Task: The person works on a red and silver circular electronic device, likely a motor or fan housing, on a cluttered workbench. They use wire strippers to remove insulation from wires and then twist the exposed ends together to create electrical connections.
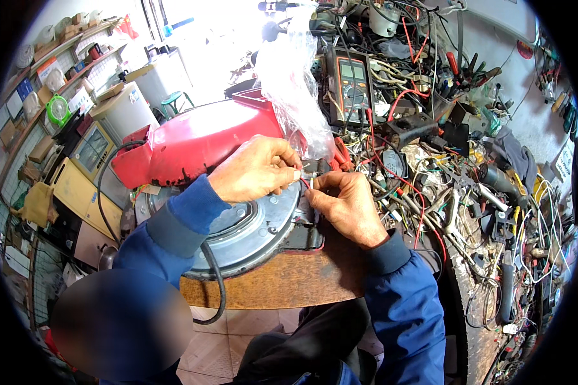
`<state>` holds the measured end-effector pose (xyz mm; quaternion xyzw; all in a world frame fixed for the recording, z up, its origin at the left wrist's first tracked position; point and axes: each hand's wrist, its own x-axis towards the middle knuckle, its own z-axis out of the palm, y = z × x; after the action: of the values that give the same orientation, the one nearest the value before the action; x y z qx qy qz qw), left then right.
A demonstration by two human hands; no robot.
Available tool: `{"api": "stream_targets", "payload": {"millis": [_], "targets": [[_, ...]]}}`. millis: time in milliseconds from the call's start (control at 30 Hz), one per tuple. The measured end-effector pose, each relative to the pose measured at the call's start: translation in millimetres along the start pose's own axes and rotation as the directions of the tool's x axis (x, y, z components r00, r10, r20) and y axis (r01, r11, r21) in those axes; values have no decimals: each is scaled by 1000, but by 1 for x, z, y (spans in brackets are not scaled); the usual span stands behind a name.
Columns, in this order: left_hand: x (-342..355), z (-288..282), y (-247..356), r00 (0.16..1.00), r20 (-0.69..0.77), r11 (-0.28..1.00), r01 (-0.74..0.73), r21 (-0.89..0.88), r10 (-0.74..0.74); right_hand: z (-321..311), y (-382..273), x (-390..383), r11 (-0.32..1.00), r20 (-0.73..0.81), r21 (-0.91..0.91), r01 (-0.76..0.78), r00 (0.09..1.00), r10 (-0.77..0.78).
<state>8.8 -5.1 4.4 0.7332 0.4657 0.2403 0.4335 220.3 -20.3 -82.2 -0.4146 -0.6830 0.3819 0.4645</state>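
A round grey metal appliance base (263, 230) lies on the wooden table, with a raised ring in its middle. Over its far right edge, my left hand (257, 168) pinches a thin wire between thumb and fingertips. Close beside it, my right hand (345, 204) has thumb and forefinger closed on a thin red wire (304, 183); the fingers partly hide the wire ends. Behind my left hand rests a glossy red plastic housing (199, 140) with dark smudges along its lower edge. A black power cable (219, 282) hangs from the base over the table's front edge.
A digital multimeter (352, 83) stands behind my right hand, its red leads trailing right. Clear plastic film (295, 90) hangs beside it. Tangled wires, tools and parts (456, 212) cover the right-hand bench. Crowded shelves (64, 51) and appliances line the left. The wooden table's edge (276, 296) curves in front.
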Motion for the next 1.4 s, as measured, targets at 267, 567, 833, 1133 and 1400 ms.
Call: {"api": "stream_targets", "payload": {"millis": [267,567,833,1133,1400], "targets": [[-1,2,0,1000,4,1000,8,1,-8,5,-1,-6,995,-66,67,73,996,-68],[6,5,-7,999,24,998,-43,-43,45,11,8,-5,989,-133,145,17,991,3],[6,6,-6,999,20,999,-33,-37,34,14,12,-2,979,-137,203,-29,989,58],[7,4,-5,998,52,998,-37,60,34,10,7,-2,984,-112,171,-55,991,75],[8,3,-10,996,55,991,-72,110,67,10,8,-1,982,-92,180,-57,993,75]]}}
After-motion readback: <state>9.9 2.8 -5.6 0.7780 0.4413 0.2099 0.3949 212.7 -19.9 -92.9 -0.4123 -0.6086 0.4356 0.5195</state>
